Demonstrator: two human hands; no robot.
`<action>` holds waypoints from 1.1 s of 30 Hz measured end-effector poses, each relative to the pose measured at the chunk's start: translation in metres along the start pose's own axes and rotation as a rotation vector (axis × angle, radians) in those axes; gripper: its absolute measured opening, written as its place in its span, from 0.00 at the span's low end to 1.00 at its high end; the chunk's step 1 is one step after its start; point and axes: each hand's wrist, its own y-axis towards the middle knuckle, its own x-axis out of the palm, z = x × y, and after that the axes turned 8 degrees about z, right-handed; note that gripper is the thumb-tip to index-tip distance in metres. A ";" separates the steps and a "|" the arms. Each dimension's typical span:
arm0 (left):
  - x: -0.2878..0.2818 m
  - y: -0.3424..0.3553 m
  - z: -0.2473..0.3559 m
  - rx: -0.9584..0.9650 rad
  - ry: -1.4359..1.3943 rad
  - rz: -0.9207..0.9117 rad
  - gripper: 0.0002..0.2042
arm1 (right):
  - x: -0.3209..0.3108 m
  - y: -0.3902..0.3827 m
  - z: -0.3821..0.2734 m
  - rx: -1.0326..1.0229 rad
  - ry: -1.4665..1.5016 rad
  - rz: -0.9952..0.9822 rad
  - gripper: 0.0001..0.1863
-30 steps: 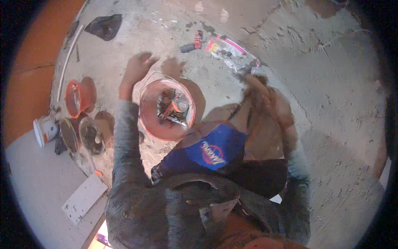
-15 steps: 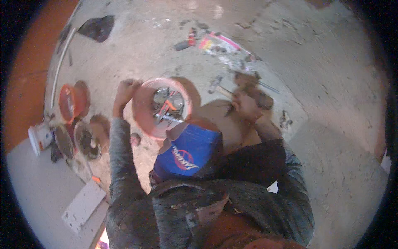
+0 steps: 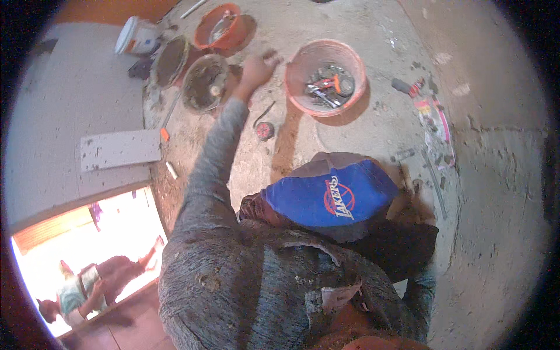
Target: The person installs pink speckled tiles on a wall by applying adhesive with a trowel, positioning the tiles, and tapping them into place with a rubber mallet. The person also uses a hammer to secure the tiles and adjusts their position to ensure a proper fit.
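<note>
My left hand [image 3: 261, 69] reaches forward over the floor, its fingers slightly blurred but apart and holding nothing. Just right of the fingertips stands a round pink-orange bucket [image 3: 296, 96]. Inside it lie several tools, among them an orange-and-red one [image 3: 332, 83] and shiny metal pieces. Left of the hand is a mud-caked bucket [image 3: 195, 87] with a pale round thing in it. My right hand is hidden behind my bent leg in blue shorts [image 3: 303, 201]; only the right sleeve [image 3: 421, 291] shows. Beyond the knee, a hammer's head [image 3: 402, 155] lies on the floor.
A small orange bucket [image 3: 201, 36], another dirty bucket [image 3: 169, 61] and a white pail [image 3: 135, 36] cluster far left. A red-and-dark round object [image 3: 265, 131] lies near my forearm. A pale board [image 3: 119, 150] lies left. Another person [image 3: 93, 289] is beyond the doorway.
The view has swung, so the buckets appear farther up and right. My left hand has come off the bucket's rim. My right hand, at the hammer's handle before, is now out of sight.
</note>
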 end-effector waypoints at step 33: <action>0.015 -0.221 -0.255 -0.881 -0.025 0.315 0.23 | -0.056 0.088 0.067 0.024 -0.032 0.151 0.15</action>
